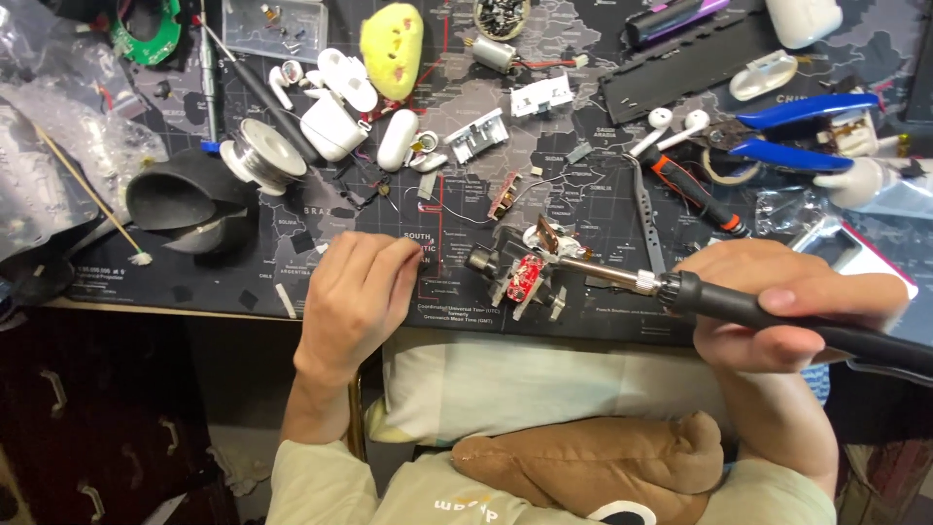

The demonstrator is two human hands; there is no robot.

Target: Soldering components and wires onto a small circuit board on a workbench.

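while my right hand (777,311) grips the black soldering iron (739,306) in a closed fist, its metal tip reaches the small red circuit board (526,277) clamped in a dark holder (505,272) at the near edge of the map-printed mat (583,185). my left hand (358,292) rests curled beside it, fingertips pinched together; i cannot tell what they hold. blue-handled pliers (797,131) lie well apart.

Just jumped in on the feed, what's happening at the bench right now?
A person is soldering. The right hand grips a soldering iron, its tip at a small red circuit board clamped in a black holder on the dark map-printed mat. The left hand rests curled beside it, pinching something too thin to make out.
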